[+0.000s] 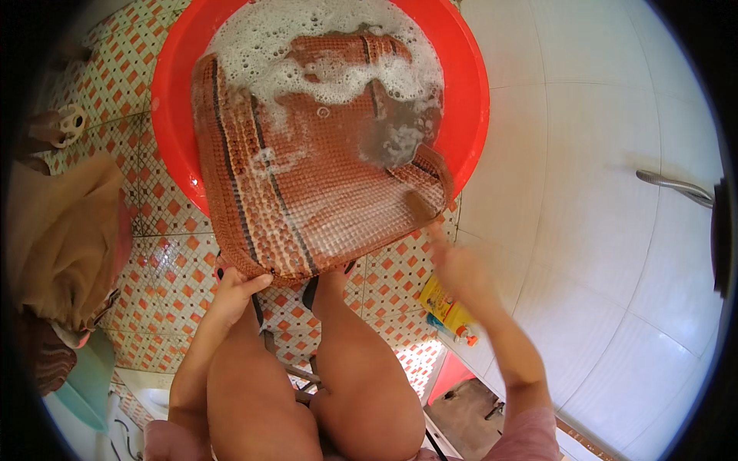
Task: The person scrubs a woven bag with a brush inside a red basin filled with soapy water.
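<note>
A brown woven mat (340, 155) with black and cream stripes lies partly in soapy water (340, 75) inside a large red basin (467, 86). Its near part hangs over the basin's rim towards my knees. My left hand (233, 297) pinches the mat's near left corner, thumb on top. Over at the mat's near right edge is my right hand (464, 274), blurred by motion. It grips a brown brush (421, 207), also blurred, whose head is against the wet, foamy surface of the mat.
A yellow bottle (444, 305) with an orange cap stands by the pale tiled wall (594, 173). Brown cloth (69, 230) is heaped at the left, above a teal basin (89, 374). A metal hose (674, 184) is at the right. Patterned tiles (167, 282) cover the floor.
</note>
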The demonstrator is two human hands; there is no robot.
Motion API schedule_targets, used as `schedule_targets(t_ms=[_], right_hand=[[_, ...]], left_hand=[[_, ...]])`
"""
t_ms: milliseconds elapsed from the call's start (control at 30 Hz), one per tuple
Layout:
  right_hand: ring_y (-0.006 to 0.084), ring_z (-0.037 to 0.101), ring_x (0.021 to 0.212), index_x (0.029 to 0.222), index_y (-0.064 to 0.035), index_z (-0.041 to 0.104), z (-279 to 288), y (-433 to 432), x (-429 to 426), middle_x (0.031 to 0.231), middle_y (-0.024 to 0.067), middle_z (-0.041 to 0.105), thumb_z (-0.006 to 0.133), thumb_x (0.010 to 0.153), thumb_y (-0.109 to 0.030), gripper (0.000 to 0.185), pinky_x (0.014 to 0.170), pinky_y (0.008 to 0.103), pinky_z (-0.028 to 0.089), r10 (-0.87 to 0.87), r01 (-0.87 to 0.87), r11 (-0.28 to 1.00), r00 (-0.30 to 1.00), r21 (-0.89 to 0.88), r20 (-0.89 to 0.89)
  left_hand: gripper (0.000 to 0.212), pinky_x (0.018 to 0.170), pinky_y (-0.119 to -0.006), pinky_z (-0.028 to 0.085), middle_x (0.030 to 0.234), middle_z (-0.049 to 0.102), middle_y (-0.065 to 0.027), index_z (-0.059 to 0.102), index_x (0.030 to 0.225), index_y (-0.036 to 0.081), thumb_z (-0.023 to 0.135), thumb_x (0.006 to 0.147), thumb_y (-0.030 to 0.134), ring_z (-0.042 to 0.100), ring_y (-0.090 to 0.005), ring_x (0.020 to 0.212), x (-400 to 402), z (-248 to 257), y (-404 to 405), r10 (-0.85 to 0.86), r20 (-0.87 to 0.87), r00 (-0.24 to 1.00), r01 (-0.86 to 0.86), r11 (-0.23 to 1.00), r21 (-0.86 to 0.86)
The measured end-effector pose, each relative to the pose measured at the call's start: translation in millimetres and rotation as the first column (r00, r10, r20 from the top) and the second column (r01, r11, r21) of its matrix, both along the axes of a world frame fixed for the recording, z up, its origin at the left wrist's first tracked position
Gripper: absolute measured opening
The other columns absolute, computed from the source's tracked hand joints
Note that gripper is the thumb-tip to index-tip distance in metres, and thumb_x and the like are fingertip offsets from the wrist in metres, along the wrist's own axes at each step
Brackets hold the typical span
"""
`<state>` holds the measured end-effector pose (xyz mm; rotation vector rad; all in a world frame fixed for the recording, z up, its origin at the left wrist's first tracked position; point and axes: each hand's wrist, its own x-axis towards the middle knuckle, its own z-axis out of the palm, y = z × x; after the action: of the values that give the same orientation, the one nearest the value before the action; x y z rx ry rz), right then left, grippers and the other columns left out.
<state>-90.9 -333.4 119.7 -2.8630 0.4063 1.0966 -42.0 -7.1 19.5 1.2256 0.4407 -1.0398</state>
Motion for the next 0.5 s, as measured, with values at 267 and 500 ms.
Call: schedule_targets(t_ms=[267, 500], right_hand=[[0.0299, 0.057, 0.056, 0.119, -0.0091, 0.035, -6.9, -20.6, -13.6, 0.064, 0.0135, 0.058, 0.044, 0.079, -0.018, 0.042, 0.049, 0.0417, 0.045, -0.119, 0.119, 0.990, 0.993, 0.073, -0.003], [0.0300, 0.057, 0.053, 0.120, -0.0086, 0.036, 21.5, 53.7, -24.7, 0.058, 0.0126, 0.057, 0.038, 0.085, -0.024, 0.038, 0.049, 0.0398, 0.046, 0.233, -0.221, 0.965, 0.969, 0.143, -0.080]], left_hand=[[0.041, 0.089, -0.030, 0.033, 0.108, 0.051, -0.0082, 0.044, 0.109, -0.005, 0.060, 0.074, 0.006, 0.047, -0.0168, 0.100, -9.3, -16.8, 1.9, 0.082, 0.076, 0.994, -0.068, 0.983, -0.171], [0.040, 0.087, -0.030, 0.034, 0.107, 0.052, -0.0090, 0.044, 0.109, -0.006, 0.060, 0.073, 0.005, 0.048, -0.0169, 0.098, -7.3, -16.0, 7.2, 0.080, 0.063, 0.995, -0.074, 0.993, -0.088]])
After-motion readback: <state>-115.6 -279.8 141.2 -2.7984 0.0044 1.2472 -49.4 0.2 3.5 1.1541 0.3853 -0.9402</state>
